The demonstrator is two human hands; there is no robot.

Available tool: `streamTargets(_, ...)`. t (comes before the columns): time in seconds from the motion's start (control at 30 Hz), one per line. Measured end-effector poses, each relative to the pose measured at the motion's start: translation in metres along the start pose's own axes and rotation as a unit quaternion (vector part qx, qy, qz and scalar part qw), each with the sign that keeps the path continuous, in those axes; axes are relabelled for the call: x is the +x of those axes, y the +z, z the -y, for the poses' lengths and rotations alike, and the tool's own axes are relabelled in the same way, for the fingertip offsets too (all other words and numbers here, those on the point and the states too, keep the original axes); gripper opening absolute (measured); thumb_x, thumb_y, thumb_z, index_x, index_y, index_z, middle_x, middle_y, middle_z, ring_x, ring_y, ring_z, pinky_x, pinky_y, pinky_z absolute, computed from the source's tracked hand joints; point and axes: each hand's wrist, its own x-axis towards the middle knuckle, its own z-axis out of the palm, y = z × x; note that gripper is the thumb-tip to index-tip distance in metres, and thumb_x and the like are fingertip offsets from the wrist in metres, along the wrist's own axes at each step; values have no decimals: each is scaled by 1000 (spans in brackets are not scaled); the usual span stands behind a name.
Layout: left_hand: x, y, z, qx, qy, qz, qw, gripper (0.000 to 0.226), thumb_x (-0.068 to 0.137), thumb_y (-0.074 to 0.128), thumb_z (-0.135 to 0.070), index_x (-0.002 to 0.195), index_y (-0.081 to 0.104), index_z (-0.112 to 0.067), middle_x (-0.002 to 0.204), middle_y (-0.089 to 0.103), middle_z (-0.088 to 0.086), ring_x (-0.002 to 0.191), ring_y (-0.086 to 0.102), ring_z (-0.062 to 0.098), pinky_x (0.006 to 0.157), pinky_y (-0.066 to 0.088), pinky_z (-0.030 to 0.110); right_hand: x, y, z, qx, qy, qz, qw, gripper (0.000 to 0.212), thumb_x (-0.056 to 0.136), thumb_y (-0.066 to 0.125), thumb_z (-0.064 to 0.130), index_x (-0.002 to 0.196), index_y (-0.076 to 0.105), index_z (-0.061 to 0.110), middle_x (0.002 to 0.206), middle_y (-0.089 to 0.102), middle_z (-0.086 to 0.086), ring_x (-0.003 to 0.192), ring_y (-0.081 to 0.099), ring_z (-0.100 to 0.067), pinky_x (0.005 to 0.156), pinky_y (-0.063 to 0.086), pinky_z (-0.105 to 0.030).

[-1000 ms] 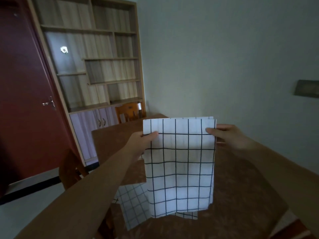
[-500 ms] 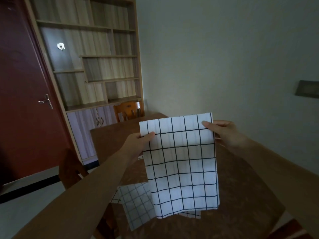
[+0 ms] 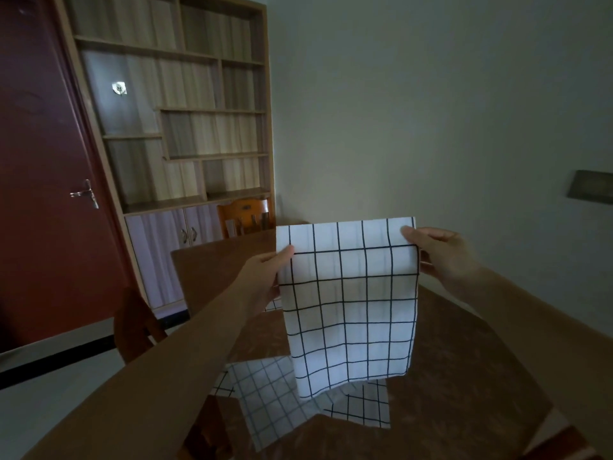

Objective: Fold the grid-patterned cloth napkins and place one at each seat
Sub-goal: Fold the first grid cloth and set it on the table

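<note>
Napkins with a black grid on white cloth are showing in three places, though folds and overlaps make an exact count uncertain. One napkin (image 3: 348, 300) is hanging in the air above a brown table (image 3: 464, 376), held up by its two top corners. The left hand (image 3: 262, 277) is pinching the upper left corner, thumb lying on the front of the cloth and the other fingers hidden behind it. The right hand (image 3: 438, 254) is pinching the upper right corner, thumb on the front near the top edge, fingers curled behind the side edge. The cloth is hanging straight down, its lower edge curling a little just above the table.

A second napkin (image 3: 265, 393) with a finer grid is lying flat on the table beneath it, and a third piece (image 3: 361, 406) with a larger grid is lying just beside that, partly covered by the hanging cloth. Whether these two are touching is unclear.

Two wooden chairs are in view: one (image 3: 245, 217) at the far end of the table, one (image 3: 136, 327) at the left side. Behind stand one shelf unit (image 3: 185, 127) and one dark red door (image 3: 43, 194).
</note>
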Motion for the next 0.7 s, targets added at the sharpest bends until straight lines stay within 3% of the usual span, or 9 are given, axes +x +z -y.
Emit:
streamTargets(0.1,-4,-2,-7,-72,-25,-11,997,39,100,44,-44,99,68,-13,103,73,13,98,69,29,86,55,43,3,9,8,36,-10,-57,998,17,83,73,27,83,73,10,86,68,-13,74,63,-25,72,54,-36)
streamTargets(0.17,-3,-3,-2,-9,-27,8,1000,39,94,52,-48,95,70,-13,95,75,9,91,70,24,87,55,42,7,15,12,30,-24,-111,993,16,81,76,29,80,75,14,88,71,-13,77,65,-26,76,55,-38)
streamTargets(0.27,-7,-3,9,106,-15,53,993,15,89,67,-21,95,71,-8,96,73,9,81,73,14,73,60,27,9,19,14,4,-47,-157,986,25,82,74,35,80,73,10,82,67,-11,76,62,-25,69,53,-33)
streamTargets(0.33,-6,-5,13,70,-13,45,996,14,91,65,-16,98,70,-6,99,73,12,85,72,20,78,60,33,8,12,10,-4,-31,-92,995,53,75,73,55,91,72,5,85,65,-10,82,63,-27,75,54,-40)
streamTargets(0.37,-7,-5,13,36,-16,39,998,19,92,64,-19,102,70,-5,102,71,14,90,70,26,85,58,42,6,8,5,-44,-2,-16,999,65,68,71,67,100,73,10,92,67,-6,91,63,-27,85,52,-45)
streamTargets(0.43,-7,-9,12,6,-13,4,1000,26,93,62,-27,108,70,-7,105,71,15,97,67,32,93,53,53,-5,7,-10,-130,79,131,980,66,65,74,65,113,71,19,110,69,2,107,62,-22,100,46,-47)
streamTargets(0.53,-2,-16,14,-1,-19,-48,999,37,92,60,-43,117,68,-16,115,70,12,105,67,30,93,54,52,-13,15,-26,-72,107,117,985,37,75,76,26,104,72,2,104,72,-20,95,68,-33,94,52,-47)
streamTargets(0.63,-9,-20,21,52,-81,-27,995,63,85,60,-60,126,61,-11,122,66,10,113,63,29,100,49,50,-17,20,-19,-3,69,101,993,27,82,68,17,102,71,0,98,74,-18,87,72,-28,72,57,-30)
streamTargets(0.7,-16,-24,35,77,-101,30,991,58,80,70,-51,114,67,-5,111,72,13,105,68,30,97,52,48,-15,19,-16,-2,68,89,994,19,88,65,18,99,72,5,92,76,-11,83,73,-20,66,56,-23)
